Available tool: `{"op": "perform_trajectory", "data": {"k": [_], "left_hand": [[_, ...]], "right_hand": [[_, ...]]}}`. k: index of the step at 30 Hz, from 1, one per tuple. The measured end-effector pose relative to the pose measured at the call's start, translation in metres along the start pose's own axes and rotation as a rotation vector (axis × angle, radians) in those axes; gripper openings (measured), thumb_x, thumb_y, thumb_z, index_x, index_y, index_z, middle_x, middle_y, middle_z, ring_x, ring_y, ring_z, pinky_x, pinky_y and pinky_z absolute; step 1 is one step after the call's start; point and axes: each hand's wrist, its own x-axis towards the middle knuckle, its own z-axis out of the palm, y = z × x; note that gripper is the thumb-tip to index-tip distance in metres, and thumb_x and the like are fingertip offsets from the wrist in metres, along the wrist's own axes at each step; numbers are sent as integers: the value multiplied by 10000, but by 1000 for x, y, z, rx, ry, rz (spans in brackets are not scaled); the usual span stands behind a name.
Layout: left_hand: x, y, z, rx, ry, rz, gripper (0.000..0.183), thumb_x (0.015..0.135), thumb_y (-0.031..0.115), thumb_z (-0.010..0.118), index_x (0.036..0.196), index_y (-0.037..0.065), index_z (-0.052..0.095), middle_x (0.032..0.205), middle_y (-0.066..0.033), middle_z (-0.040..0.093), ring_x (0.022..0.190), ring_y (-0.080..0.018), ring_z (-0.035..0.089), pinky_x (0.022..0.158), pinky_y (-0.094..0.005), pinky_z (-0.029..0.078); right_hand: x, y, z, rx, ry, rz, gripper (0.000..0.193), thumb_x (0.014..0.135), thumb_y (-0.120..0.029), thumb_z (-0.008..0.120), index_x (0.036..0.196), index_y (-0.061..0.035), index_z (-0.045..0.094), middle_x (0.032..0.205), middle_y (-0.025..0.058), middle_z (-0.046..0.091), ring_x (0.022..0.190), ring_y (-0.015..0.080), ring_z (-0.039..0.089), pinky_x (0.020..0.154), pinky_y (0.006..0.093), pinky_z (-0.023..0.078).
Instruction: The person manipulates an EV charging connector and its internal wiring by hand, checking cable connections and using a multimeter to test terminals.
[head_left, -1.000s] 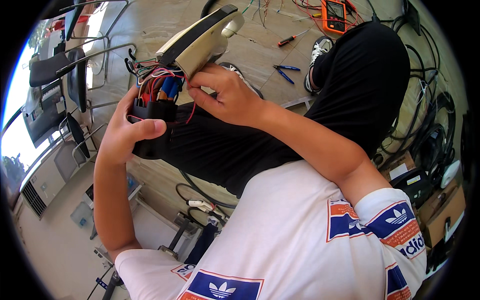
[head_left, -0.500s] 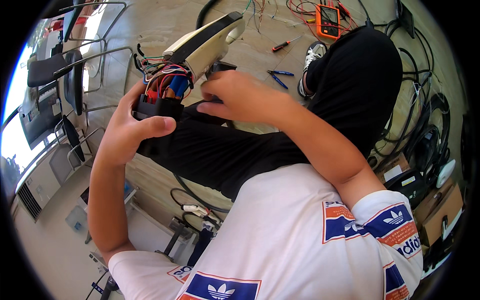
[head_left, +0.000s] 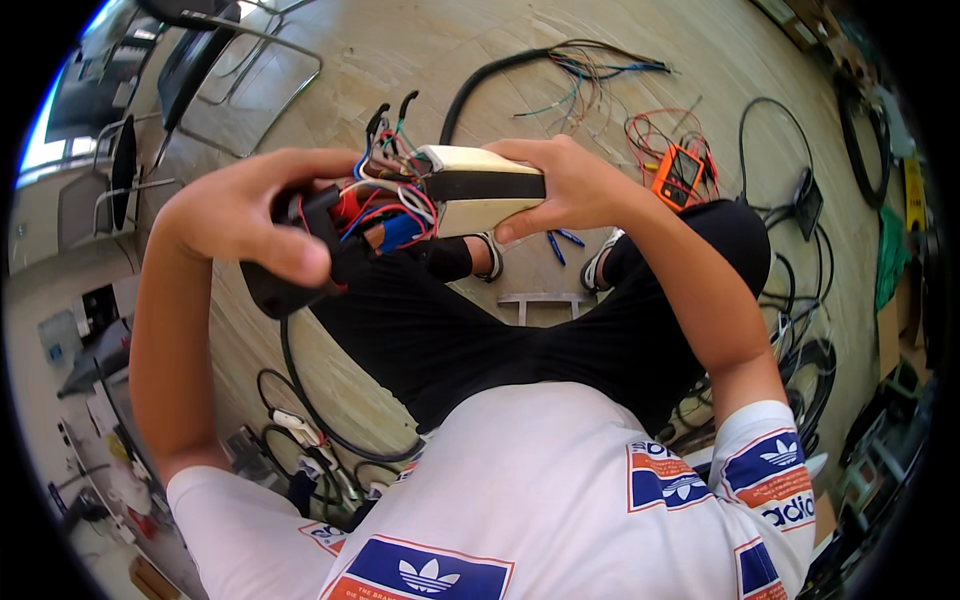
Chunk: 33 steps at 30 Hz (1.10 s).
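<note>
In front of me I hold a charging-plug-like assembly in two joined sections. My left hand (head_left: pixel 235 210) is closed around its black connector head (head_left: pixel 285 285), thumb along the near side. On the other end, my right hand (head_left: pixel 580 185) grips the cream handle housing (head_left: pixel 490 183), which has a black strip along its middle. Between the two sections, a bundle of colored wires (head_left: pixel 405 195) is exposed, with a blue-wrapped thick conductor (head_left: pixel 402 232) among them. Two black-tipped wire ends (head_left: pixel 408 103) stick up from the bundle. My palms hide parts of both sections.
On the tiled floor ahead lie a thick black cable (head_left: pixel 470 95) with splayed thin wires, an orange multimeter (head_left: pixel 680 175) with red leads, and blue-handled pliers (head_left: pixel 558 247). Metal-framed chairs (head_left: pixel 250 85) stand at the left. Coiled black cables (head_left: pixel 805 375) pile up at the right.
My right hand, previously apart from the assembly, has taken hold of the cream housing. The assembly has swung from slanting up to lying nearly level, and my view has shifted.
</note>
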Motion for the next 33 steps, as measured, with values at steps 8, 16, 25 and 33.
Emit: {"op": "perform_trajectory", "data": {"k": [8,16,25,33], "left_hand": [[41,-144,15,-1082,562,676,400,1046,281,488,1312,-14,536,1088,-175,680,933,-302,708,807,-407,607],[121,-89,43,-925,866,900,259,1002,258,648,1138,41,616,1076,-77,685,925,-151,660,830,-331,549],[170,-91,79,-1224,924,1114,185,1035,233,593,1084,54,606,1059,-48,675,992,-103,646,852,-280,546],[211,-59,130,-1229,872,1070,268,1096,253,451,1149,31,591,1078,-40,671,941,-77,628,815,-248,518]], "right_hand": [[24,-13,-13,242,238,250,597,827,-376,835,1235,9,633,887,38,670,747,122,618,661,270,491],[18,-11,-3,440,292,285,549,875,-365,795,1223,2,581,739,-25,551,552,38,465,477,211,345],[-19,-2,20,422,345,289,594,875,-409,789,1259,-9,575,716,-28,559,532,26,458,472,195,342],[-96,-20,71,425,618,385,681,874,-505,760,1299,-17,551,774,-18,588,605,38,514,520,209,407]]}}
